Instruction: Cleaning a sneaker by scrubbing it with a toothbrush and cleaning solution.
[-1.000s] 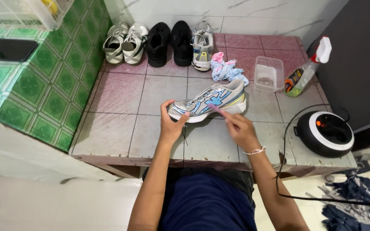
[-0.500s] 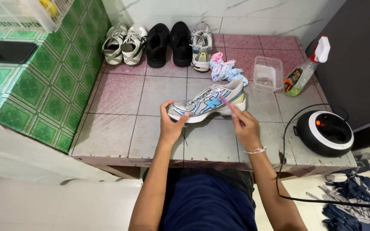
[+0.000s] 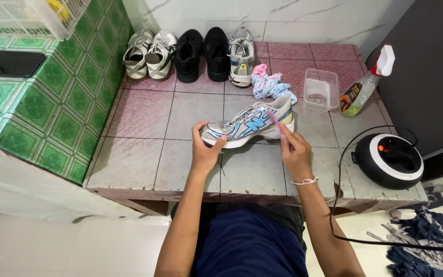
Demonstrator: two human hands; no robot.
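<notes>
— At the middle of the tiled bench, what do we have in hand?

— Our left hand (image 3: 204, 151) clasps the toe of a silver and blue sneaker (image 3: 248, 124), thumb on top and fingers curled around its sole. The shoe lies on its side on the pink tiles, toe to our left, heel to our right. Our right hand (image 3: 294, 152) is closed around a slim pink brush (image 3: 275, 121), whose tip touches the shoe near the heel. A thin string bracelet (image 3: 304, 181) circles that wrist.

— And how do our arms lie?

— Both forearms reach forward from our lap, wrists over the bench's front edge (image 3: 216, 195).

— What sits around the shoe?

— Just behind it lies one crumpled pink and blue cloth (image 3: 270, 86). To its right stand one clear plastic tub (image 3: 320, 90) and one spray bottle (image 3: 366, 83), tilted. A round black and white appliance (image 3: 389, 159) rests at the right end, its black cable (image 3: 340, 205) looping down past our right arm.

— Any more shoes?

— Five along the back wall: two white sneakers (image 3: 148, 54), two black shoes (image 3: 203, 53), one silver sneaker (image 3: 241, 62). Six shoes altogether. Green tiles (image 3: 62, 102) rise on the left.
</notes>
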